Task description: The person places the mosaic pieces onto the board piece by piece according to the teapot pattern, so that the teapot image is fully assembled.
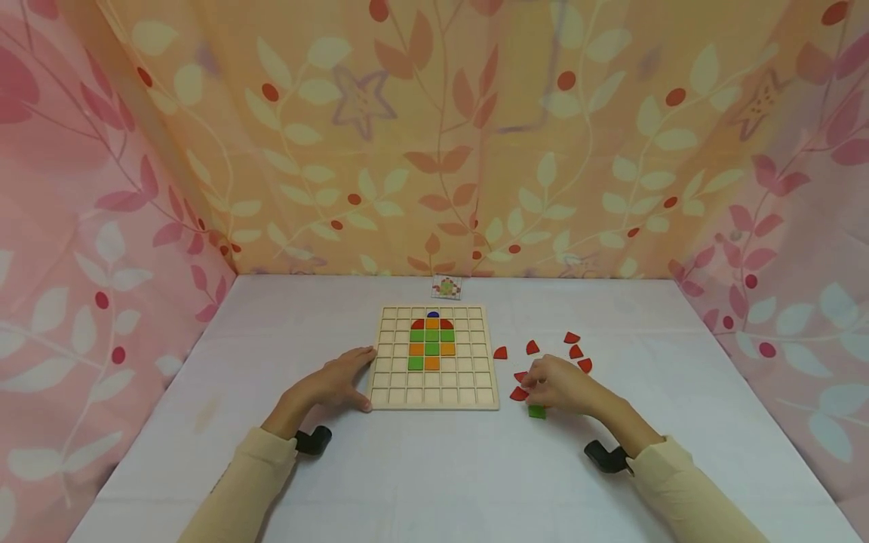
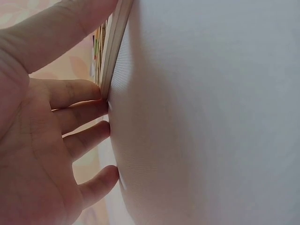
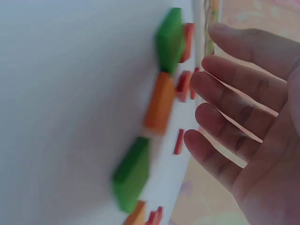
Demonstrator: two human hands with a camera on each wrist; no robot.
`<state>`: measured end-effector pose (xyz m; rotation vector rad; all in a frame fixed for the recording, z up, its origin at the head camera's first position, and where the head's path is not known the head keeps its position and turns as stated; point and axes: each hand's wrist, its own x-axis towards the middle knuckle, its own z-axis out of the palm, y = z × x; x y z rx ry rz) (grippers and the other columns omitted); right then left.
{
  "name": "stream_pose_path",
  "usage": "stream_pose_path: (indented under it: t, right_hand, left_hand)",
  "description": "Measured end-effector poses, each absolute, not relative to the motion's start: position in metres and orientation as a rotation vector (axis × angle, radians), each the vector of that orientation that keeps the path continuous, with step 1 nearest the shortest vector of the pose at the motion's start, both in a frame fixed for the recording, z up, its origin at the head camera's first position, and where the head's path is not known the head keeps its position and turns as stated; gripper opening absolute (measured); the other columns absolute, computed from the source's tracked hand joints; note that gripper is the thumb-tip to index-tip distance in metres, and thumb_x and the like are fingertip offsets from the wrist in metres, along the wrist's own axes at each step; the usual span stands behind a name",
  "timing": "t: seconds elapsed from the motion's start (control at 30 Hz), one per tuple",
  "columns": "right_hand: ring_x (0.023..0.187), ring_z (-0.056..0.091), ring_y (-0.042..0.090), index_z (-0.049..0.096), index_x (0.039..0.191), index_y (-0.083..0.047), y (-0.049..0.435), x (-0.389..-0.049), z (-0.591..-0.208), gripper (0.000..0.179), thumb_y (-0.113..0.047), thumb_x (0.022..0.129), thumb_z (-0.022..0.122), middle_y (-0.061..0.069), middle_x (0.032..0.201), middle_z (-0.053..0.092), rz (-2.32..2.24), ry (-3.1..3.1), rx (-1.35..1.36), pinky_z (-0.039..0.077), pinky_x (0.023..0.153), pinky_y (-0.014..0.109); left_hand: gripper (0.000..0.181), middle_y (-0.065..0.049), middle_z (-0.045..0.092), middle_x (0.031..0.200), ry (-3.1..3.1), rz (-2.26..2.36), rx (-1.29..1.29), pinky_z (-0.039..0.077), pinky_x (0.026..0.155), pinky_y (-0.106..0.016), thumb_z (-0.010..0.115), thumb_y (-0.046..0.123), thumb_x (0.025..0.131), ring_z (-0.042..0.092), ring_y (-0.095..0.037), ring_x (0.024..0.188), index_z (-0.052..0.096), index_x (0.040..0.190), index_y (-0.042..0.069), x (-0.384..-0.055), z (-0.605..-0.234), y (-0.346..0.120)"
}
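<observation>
On the table lies a wooden grid board [image 1: 468, 385] with a figure of green, orange, red and blue pieces in its middle columns. At the board's left edge my left hand [image 1: 337, 379] rests with thumb and fingers spread, fingertips touching the rim [image 2: 115, 51]. Right of the board, my right hand [image 1: 560, 383] hovers over loose pieces, its fingers relaxed and holding nothing in the right wrist view. Below those fingers are a green square [image 3: 132, 173], an orange square [image 3: 159, 103] and another green square [image 3: 169, 40]. In the head view the hand hides part of this group.
Several red quarter-round pieces [image 1: 532, 348] lie scattered around the right hand. Behind the board is a small pattern card [image 1: 446, 286]. Floral curtains [image 1: 434, 151] enclose the white table [image 1: 434, 483] at the back and sides.
</observation>
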<state>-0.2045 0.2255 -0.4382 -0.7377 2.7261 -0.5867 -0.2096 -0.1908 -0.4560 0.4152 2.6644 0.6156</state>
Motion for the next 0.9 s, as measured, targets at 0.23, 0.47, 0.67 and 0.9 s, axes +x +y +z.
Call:
stream_pose_path:
  t: [0.23, 0.47, 0.67, 0.9]
  right_hand:
    - [0.084, 0.05, 0.008, 0.077, 0.097, -0.018, 0.231, -0.192, -0.445, 0.026, -0.026, 0.074, 0.084, -0.013, 0.085, 0.063, -0.501, 2.749, -0.692, 0.049, 0.072, 0.024]
    - [0.087, 0.051, 0.009, 0.076, 0.097, -0.018, 0.229, -0.187, -0.442, 0.026, -0.022, 0.073, 0.085, -0.011, 0.087, 0.065, -0.457, 2.796, -0.62, 0.053, 0.076, 0.027]
    - [0.086, 0.051, 0.009, 0.076, 0.096, -0.018, 0.23, -0.186, -0.442, 0.025, -0.022, 0.072, 0.085, -0.01, 0.087, 0.065, -0.449, 2.815, -0.616, 0.052, 0.075, 0.026]
    - [0.085, 0.05, 0.009, 0.076, 0.095, -0.018, 0.23, -0.186, -0.442, 0.024, -0.022, 0.073, 0.085, -0.011, 0.086, 0.064, -0.449, 2.824, -0.638, 0.051, 0.073, 0.024]
  left_hand:
    - [0.102, -0.015, 0.026, 0.161, 2.654, 0.612, 0.406, 0.021, 0.117, -0.062, 0.086, 0.029, 0.071, 0.021, -0.037, 0.149, 0.029, 0.153, 0.006, -0.209, -0.456, -0.19]
    - [0.103, -0.015, 0.026, 0.161, 2.657, 0.6, 0.403, 0.019, 0.117, -0.062, 0.086, 0.028, 0.071, 0.02, -0.038, 0.149, 0.028, 0.153, 0.005, -0.21, -0.454, -0.19]
    - [0.102, -0.015, 0.027, 0.16, 2.661, 0.6, 0.399, 0.02, 0.117, -0.062, 0.086, 0.028, 0.071, 0.021, -0.038, 0.148, 0.029, 0.153, 0.006, -0.21, -0.454, -0.189]
    - [0.101, -0.015, 0.027, 0.16, 2.654, 0.62, 0.399, 0.019, 0.117, -0.061, 0.086, 0.027, 0.071, 0.021, -0.038, 0.149, 0.03, 0.153, 0.005, -0.209, -0.452, -0.189]
